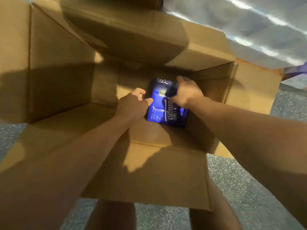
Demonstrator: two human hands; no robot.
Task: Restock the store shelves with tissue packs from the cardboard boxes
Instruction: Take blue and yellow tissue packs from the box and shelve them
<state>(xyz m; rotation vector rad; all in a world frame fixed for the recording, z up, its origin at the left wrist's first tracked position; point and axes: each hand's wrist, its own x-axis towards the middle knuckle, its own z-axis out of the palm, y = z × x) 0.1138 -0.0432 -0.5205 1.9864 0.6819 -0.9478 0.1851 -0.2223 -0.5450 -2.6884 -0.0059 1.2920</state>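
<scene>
Both hands reach down into a large open brown cardboard box (69, 90), closing on a glossy dark-blue plastic tissue pack (163, 107) that lies flat on the box floor, toward its right side. On the pack's left edge, the left hand (132, 103) has its thumb on top and its fingers curled down the side. Over the pack's far right corner, the right hand (186, 93) is curled and gripping it, though blur hides the fingertips. All four box flaps stand open, the near one spread toward the person. Speckled grey floor (240, 188) surrounds the box. At the far right edge lie blurred purple-and-white packages (297, 75).
</scene>
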